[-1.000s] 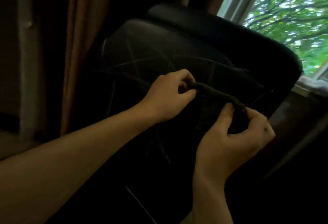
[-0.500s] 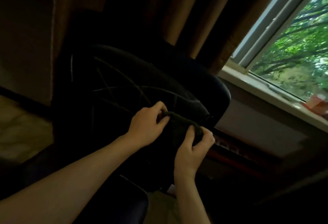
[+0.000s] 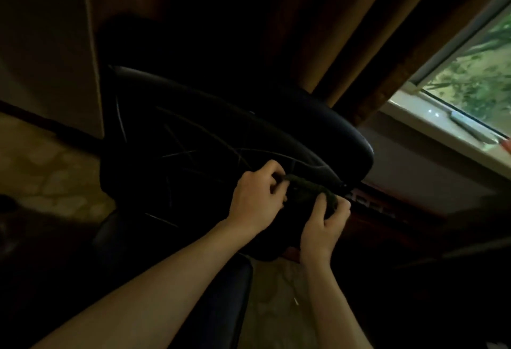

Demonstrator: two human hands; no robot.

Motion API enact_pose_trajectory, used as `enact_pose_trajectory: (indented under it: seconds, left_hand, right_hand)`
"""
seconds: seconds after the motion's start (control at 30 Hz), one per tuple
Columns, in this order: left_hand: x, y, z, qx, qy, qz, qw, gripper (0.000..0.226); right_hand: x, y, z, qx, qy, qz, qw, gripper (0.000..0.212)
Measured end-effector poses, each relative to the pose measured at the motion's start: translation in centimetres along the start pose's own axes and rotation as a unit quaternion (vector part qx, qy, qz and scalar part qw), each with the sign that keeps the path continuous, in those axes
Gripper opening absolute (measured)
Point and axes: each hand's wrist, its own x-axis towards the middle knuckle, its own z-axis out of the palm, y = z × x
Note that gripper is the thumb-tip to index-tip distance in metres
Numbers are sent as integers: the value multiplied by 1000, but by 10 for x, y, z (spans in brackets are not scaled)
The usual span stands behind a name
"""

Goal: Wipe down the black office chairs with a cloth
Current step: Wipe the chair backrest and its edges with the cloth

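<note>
A dark, rolled fabric cloth (image 3: 309, 187) is held stretched against the back of the black leather office chair (image 3: 210, 138), near its right edge. One end is pinched by the left hand (image 3: 255, 200), the other gripped by the curled fingers of the right hand (image 3: 322, 228). Brown curtains (image 3: 359, 44) hang behind the chair.

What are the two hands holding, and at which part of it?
A dark cloth, stretched between them: the left hand pinches one end, the right hand the other, in front of the black office chair.
</note>
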Motion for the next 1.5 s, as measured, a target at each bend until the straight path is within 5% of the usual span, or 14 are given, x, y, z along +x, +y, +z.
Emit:
enact_pose_trajectory:
  seconds: [0.27,0.43,0.77,0.9,1.13,1.5]
  left_hand:
    - [28,32,0,15,-48,-49,998,11]
    - [34,60,17,6,-32,-77,996,11]
    - [48,90,42,138,25,-33,990,21]
    - [50,90,40,129,28,-55,990,23]
    - [64,78,14,84,54,-79,992,21]
    - [81,58,-50,50,133,-108,984,21]
  right_hand:
    - [10,-22,-20,-22,-18,75,997,11]
    - [28,-30,-35,-95,65,96,989,14]
    - [51,-42,-25,16,124,121,985,21]
    - [35,-35,-4,-98,125,-18,987,19]
    - [34,-29,33,-292,93,-120,944,34]
    - [29,-79,81,-295,84,-225,925,18]
